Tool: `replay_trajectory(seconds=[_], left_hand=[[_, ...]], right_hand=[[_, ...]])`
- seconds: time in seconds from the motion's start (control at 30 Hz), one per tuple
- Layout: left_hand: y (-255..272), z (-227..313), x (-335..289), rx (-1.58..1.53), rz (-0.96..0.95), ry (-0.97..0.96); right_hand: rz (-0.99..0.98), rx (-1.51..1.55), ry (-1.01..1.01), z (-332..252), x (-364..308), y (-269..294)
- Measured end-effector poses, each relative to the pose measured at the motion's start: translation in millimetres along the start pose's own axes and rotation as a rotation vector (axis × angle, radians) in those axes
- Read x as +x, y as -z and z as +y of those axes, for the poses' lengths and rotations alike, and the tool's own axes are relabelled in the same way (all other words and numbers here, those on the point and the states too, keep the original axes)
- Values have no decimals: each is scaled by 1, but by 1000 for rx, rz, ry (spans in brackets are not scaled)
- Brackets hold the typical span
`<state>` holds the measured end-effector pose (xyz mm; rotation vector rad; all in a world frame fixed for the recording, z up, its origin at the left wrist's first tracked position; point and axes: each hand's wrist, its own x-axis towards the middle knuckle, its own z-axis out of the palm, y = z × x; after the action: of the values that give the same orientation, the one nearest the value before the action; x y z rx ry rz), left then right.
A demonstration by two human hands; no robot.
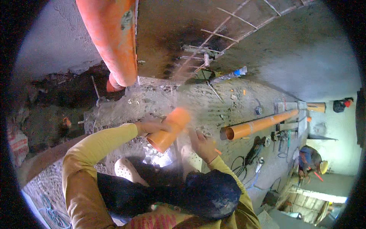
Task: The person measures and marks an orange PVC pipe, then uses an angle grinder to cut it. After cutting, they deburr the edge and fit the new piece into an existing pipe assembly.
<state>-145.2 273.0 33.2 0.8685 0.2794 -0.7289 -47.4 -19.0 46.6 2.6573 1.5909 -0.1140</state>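
Note:
A short orange plastic pipe piece (166, 132) is held tilted above my lap, its open end toward me. My left hand (154, 128) grips it from the left side, slightly blurred. To the right of the pipe is my right hand (203, 145), its fingers curled. A small orange stick-like bit shows beside that wrist; what it belongs to is hidden. Pale dust blurs the air and the far end of the pipe piece. Under the pipe, between my light clogs (127, 170), lies a crumpled, brightly lit silvery-white thing (157, 155).
A long orange pipe (263, 124) lies on the rough floor to the right. Near it are power tools (255, 149) and cables. A large orange pipe (114, 42) stands at upper left beside a dug-out pit (61, 103). Another person (310, 160) crouches at far right.

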Motion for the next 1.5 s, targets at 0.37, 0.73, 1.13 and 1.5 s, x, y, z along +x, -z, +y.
replay_trajectory(seconds=[0.37, 0.73, 1.13, 1.5], left_hand=[[6, -5, -2, 82, -100, -200], [-14, -5, -3, 404, 207, -344], [-47, -7, -19, 1077, 658, -99], [-33, -32, 24, 1315, 535, -187]], right_hand=[[23, -290, 257, -32, 20, 69], [-183, -293, 126, -6, 14, 62], [-67, -176, 88, -16, 44, 72], [-103, -11, -316, 60, 44, 19]])
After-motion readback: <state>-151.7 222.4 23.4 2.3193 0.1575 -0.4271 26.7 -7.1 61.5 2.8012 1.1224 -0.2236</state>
